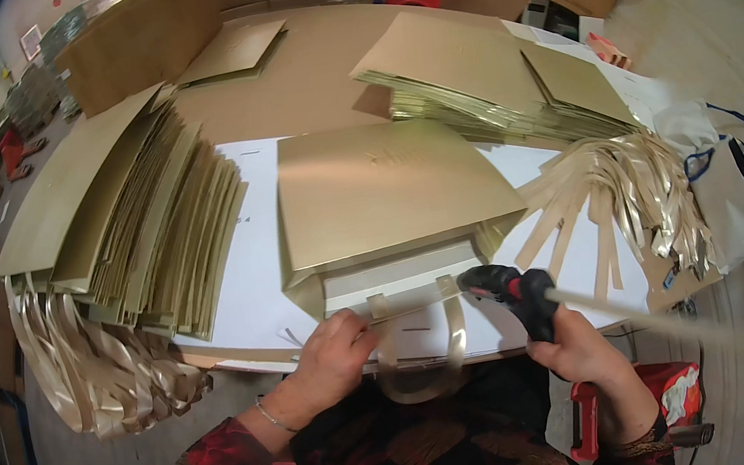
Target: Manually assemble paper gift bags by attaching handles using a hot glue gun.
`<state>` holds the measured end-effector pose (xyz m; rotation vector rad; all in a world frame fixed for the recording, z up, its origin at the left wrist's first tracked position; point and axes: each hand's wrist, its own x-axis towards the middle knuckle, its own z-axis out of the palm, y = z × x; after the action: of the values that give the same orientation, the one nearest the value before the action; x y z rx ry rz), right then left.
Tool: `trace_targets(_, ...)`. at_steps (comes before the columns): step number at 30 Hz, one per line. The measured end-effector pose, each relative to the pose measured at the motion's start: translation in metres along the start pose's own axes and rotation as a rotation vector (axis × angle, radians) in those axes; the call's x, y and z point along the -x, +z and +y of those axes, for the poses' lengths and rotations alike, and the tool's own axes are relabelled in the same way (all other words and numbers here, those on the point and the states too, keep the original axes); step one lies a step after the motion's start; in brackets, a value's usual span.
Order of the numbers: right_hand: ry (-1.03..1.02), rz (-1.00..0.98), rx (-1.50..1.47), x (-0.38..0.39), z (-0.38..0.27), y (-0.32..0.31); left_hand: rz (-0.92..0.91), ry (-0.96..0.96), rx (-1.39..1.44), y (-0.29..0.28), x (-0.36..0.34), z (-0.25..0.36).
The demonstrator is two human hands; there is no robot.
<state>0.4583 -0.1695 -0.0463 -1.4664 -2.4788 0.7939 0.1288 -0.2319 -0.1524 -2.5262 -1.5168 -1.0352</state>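
Note:
A gold paper bag (388,181) lies flat in front of me, its mouth turned toward me and its pale inside showing. My left hand (331,354) is closed at the left part of the mouth's near edge, its fingertips pinching that rim. A satin ribbon handle (455,331) loops down from the rim, both ends lying against the inner edge. My right hand (577,344) grips a black and red glue gun (523,294). The gun's tip is at the rim beside the ribbon's right end; whether it touches cannot be made out. A pale glue stick sticks out behind the gun, blurred.
On the left stands a stack of gold bags (165,216) with ribbon handles (102,373) hanging over the table edge. More flat gold bags (463,72) are piled at the back right. Loose cut ribbons (628,192) lie to the right, beside a white cloth bag (729,215).

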Motion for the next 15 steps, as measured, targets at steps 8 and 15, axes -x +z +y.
trace_targets(8,0.415,0.503,-0.737,0.061,0.056,-0.059,-0.084,0.049,-0.127,-0.012,-0.043,-0.019)
trace_targets(15,0.695,1.169,-0.382,0.142,0.238,-0.101,-0.198,-0.191,-0.011,-0.018,-0.095,-0.044)
